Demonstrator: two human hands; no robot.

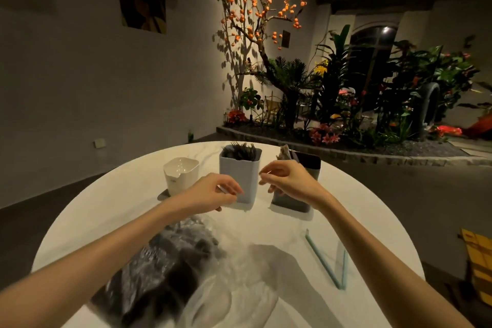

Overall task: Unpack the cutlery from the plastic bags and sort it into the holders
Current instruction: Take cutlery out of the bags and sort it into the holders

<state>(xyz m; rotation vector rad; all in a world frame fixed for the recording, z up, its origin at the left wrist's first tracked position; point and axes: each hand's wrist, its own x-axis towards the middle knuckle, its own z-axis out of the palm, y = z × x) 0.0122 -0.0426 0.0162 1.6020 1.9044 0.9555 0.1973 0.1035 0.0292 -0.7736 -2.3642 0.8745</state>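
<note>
Dark cutlery [241,151] upright in the middle holder [239,178]

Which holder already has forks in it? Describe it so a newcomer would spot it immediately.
On the round white table, three holders stand in a row at the far side. Take the middle holder, between the two raised hands. It is tall and pale, with dark cutlery poking out, unlike the shorter white holder and the dark holder.

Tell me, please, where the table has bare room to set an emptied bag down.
Bare table shows left of the white holder, and on the right between the dark holder and the clear bag with the green strip. The near left is crowded by the cutlery bags.
</note>
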